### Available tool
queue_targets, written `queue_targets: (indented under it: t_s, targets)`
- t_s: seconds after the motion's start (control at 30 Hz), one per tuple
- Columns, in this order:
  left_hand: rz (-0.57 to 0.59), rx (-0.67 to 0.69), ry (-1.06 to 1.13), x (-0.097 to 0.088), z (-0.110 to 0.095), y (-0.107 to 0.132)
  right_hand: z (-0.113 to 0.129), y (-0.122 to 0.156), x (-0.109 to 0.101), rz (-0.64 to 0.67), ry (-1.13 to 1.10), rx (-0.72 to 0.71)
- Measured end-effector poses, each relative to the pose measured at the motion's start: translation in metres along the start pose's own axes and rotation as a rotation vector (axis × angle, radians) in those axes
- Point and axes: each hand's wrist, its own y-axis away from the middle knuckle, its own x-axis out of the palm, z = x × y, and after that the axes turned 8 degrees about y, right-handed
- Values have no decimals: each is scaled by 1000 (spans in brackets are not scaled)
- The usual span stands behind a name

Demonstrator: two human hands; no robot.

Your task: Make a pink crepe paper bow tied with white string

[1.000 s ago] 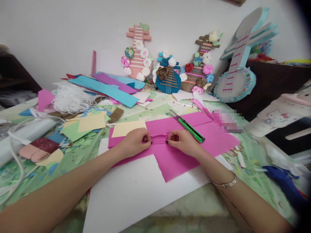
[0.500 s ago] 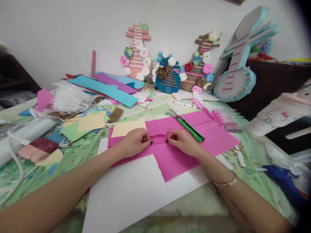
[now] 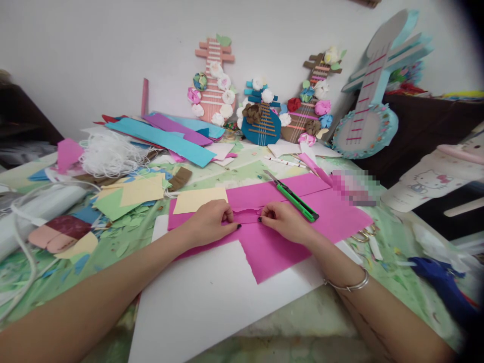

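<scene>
A magenta sheet of paper (image 3: pixel 272 252) lies over a white board (image 3: pixel 196 297), with one torn, ragged edge. A narrow folded strip of the magenta paper (image 3: pixel 247 220) runs between my hands. My left hand (image 3: pixel 214 222) is closed at the strip's left side, its fingers curled and its thumb laid along the fold. At the right side, my right hand (image 3: pixel 283 219) pinches the same paper between thumb and fingertips. Behind the right hand rests a green utility knife (image 3: pixel 297 199), blade out, on the magenta paper. A cream paper piece (image 3: pixel 200 200) lies beyond my left hand.
Paper-decorated model lutes (image 3: pixel 260 126) lean along the wall. Coloured paper strips (image 3: pixel 162 138), a heap of white string (image 3: pixel 113 154) and paper scraps (image 3: pixel 128 191) cover the left side. Scissors (image 3: pixel 365 234), a cup (image 3: pixel 434 176) and a blue object (image 3: pixel 442 282) are at the right.
My left thumb has shifted slightly right and stretched out along the fold. My right hand, the knife and the magenta sheet look unmoved.
</scene>
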Motion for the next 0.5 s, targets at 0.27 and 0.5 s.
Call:
queue_targets:
  t_s: [0.27, 0.5]
  targets:
    - [3, -11, -35, -1, -1, -1, 2, 0, -1, -5, 49, -25]
    - [8, -10, -58, -2, -2, -1, 5, 2, -2, -7, 86, -27]
